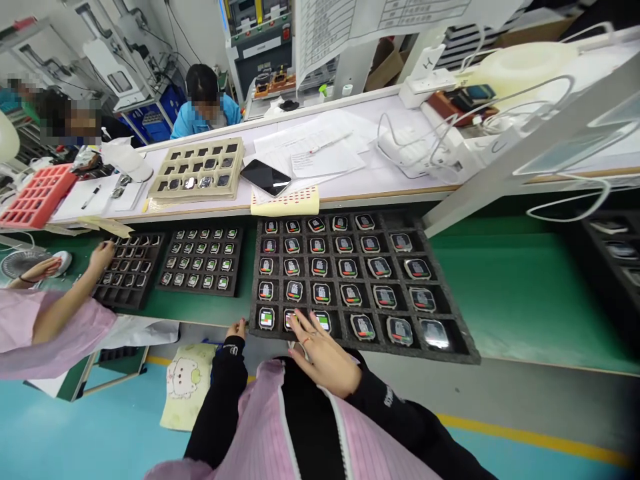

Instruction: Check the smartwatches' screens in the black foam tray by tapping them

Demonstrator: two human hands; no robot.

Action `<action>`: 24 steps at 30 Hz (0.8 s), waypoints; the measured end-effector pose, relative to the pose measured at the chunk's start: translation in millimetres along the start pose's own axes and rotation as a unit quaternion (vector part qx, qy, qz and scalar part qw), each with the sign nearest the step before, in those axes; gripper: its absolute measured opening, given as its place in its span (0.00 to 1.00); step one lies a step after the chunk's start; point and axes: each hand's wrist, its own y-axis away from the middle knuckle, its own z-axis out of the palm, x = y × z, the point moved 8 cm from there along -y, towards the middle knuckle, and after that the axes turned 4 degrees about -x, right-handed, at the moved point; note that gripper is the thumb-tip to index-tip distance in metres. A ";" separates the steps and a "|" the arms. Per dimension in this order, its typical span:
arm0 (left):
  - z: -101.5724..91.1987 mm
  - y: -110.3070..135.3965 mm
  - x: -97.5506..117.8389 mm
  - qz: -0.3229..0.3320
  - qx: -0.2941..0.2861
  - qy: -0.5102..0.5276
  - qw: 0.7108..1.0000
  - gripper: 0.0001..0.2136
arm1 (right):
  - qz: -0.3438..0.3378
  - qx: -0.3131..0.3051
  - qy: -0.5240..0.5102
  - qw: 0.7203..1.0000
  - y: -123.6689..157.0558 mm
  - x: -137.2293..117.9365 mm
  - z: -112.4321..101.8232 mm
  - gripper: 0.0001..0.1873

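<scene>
— So what sat in the big black tray?

— Watch bodies, one to a pocket, faces up. Several near the front showed lit screens with green and red. The back-right corner pocket looked empty.

— And the hands?

— The right hand lay open on the front row, fingers spread and tips touching the watches there. The left hand was at the bench edge, just beside the tray's front-left corner. Only its knuckles showed above the black sleeve, so I could not tell whether it was curled or open. The two hands were apart.

— Other containers?

— A middle black tray was full of smaller-looking units. A left black tray had a co-worker's hand on its far corner. On the white shelf behind stood a beige tray, only partly filled, and a red tray whose contents I could not make out.

— Anything cut off?

— One watch was half hidden under the right fingers. More dark trays at the far right edge were blurred.

— The setting?

— A green belt ran under the trays. A phone and papers lay on the shelf, the floor was blue, and machines stood behind.
</scene>
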 end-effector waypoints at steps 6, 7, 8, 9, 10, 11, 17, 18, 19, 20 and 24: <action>10.4 2.8 34.5 0.019 0.005 0.059 0.998 0.23 | 0.056 0.099 0.005 0.994 28.9 36.4 -25.4 0.31; 13.1 0.5 45.8 0.031 0.001 0.064 0.998 0.22 | 0.060 0.098 0.006 0.993 26.3 38.2 -26.0 0.30; 16.3 -2.1 57.1 0.042 -0.002 0.065 0.997 0.21 | 0.062 0.094 0.008 0.994 21.5 38.9 -25.9 0.30; 20.1 -4.7 67.6 0.051 -0.007 0.065 0.997 0.19 | 0.062 0.087 0.010 0.994 15.2 38.6 -25.4 0.29; 24.2 -7.0 77.1 0.059 -0.012 0.063 0.996 0.19 | 0.060 0.081 0.012 0.995 8.0 37.6 -24.9 0.29; 28.4 -8.6 85.2 0.065 -0.019 0.061 0.996 0.19 | 0.059 0.078 0.014 0.995 0.6 36.5 -24.9 0.29; 40.7 -1.9 108.0 0.071 -0.036 0.036 0.996 0.23 | 0.073 0.058 0.046 0.995 -29.5 33.8 -18.2 0.34; 40.6 0.1 109.3 0.071 -0.032 0.030 0.996 0.23 | 0.072 0.050 0.049 0.995 -30.7 33.8 -14.9 0.35; 40.1 1.6 110.2 0.070 -0.027 0.023 0.997 0.23 | 0.070 0.049 0.050 0.995 -30.4 34.1 -12.6 0.35; 39.3 2.5 110.7 0.069 -0.020 0.016 0.997 0.24 | 0.068 0.057 0.050 0.995 -28.6 34.6 -11.8 0.35; 36.2 0.7 108.8 0.053 0.003 -0.012 0.998 0.24 | 0.070 0.128 0.053 0.988 -9.4 40.2 -20.5 0.32</action>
